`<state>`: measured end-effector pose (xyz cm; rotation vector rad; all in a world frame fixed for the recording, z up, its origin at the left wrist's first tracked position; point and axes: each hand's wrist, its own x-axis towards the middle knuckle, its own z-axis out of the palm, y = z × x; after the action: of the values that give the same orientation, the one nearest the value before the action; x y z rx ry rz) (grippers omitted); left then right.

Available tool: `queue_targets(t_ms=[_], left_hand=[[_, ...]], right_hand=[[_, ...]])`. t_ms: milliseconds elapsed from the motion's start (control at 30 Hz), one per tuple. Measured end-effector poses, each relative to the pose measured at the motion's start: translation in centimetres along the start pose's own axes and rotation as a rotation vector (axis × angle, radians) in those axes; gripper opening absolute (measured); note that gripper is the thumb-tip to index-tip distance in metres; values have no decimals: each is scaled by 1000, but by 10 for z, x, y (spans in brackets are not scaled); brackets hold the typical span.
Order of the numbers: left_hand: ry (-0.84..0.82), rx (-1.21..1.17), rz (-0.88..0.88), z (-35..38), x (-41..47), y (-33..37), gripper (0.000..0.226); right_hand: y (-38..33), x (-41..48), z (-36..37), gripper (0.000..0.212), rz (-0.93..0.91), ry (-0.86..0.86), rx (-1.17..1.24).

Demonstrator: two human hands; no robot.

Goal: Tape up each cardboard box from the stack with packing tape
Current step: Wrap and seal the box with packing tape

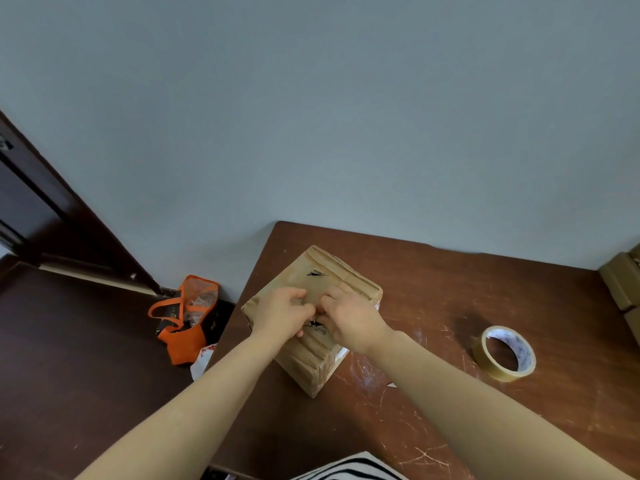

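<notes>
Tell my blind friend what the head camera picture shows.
The left hand and right hand meet, fingers curled, on top of a cardboard box on a brown table. A tape roll lies to its right, an orange bag on the floor left.

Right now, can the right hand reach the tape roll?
Probably yes: tape roll lies on the table beside the box, nothing between it and the right hand, now on the box top.

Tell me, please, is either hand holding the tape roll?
No, the tape roll lies on the table; left hand and right hand are on the box.
</notes>
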<state>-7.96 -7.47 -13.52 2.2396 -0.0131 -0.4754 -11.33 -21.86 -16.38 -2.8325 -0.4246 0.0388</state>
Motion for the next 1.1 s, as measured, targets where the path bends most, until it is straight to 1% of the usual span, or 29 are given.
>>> queue_targets(t_ms=[100,200,267,400,467,533,600,700,767,867,900,967,1000,1100], left_hand=[[21,53,33,0,0,1,48],[54,276,143,1,-3,4,49],[60,315,150,-1,-1,6,48],[23,247,93,-3,4,8,41],[6,197,66,-3,4,8,36],[-8,103,37,-3,5,7,25],[-19,1,14,-3,6,4,6],[-57,-108,-29,-4,5,3,11],[-101,-139,-58,-6,5,5,8],[-135,-110,-68,-7,5,7,9],[-139,-122,-77,-6,5,7,13],[-142,-161,-108,-4,5,6,28],[-141,-171,-119,-3,5,5,32],[-143,-219,-145,-2,5,4,30]], right_hand=[[-3,0,-4,25,46,-25,35],[-6,1,-7,23,109,-7,108],[-8,2,-6,19,145,21,158],[-13,5,-6,11,157,63,197],[-13,5,-4,10,153,77,209],[-8,4,-2,14,133,89,260],[-1,0,-3,18,134,71,317],[5,-7,-5,34,185,77,394],[4,-9,-5,38,203,90,421],[4,-9,-4,35,196,101,442],[5,-10,-4,33,190,106,446],[7,-10,-5,30,174,109,449],[7,-11,-6,28,169,105,450],[8,-11,-5,27,160,92,441]])
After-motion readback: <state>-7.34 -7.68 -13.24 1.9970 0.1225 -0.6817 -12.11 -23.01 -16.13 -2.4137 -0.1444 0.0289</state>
